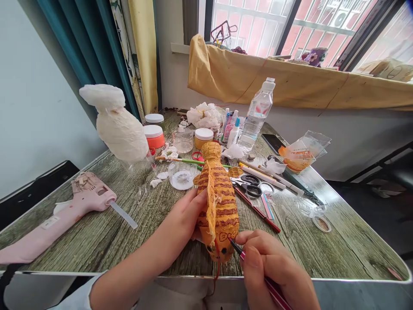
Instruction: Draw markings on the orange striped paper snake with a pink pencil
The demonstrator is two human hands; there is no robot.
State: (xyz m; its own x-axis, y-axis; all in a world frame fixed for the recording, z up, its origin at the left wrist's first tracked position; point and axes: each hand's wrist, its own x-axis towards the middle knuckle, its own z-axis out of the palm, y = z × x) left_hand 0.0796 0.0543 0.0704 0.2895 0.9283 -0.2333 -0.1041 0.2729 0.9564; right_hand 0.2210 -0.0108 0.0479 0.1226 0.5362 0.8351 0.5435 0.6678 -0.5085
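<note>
Touching slim pen (274, 288) to crinkled, striped orange figure (219, 206).

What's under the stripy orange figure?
The stripy orange figure sits over the wood-patterned table top, with the left hand at its side. The patch right beneath it is covered, so anything lying there cannot be seen.

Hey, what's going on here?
A person is working at a wood-grain table. Their left hand grips an orange, brown-striped craft figure, while their right hand holds a slim red marker pen with its tip at the figure's lower end. A pink hot glue gun lies to the left, black-handled scissors lie beyond the right hand, and a white papery figure stands on a clear plastic base.
</note>
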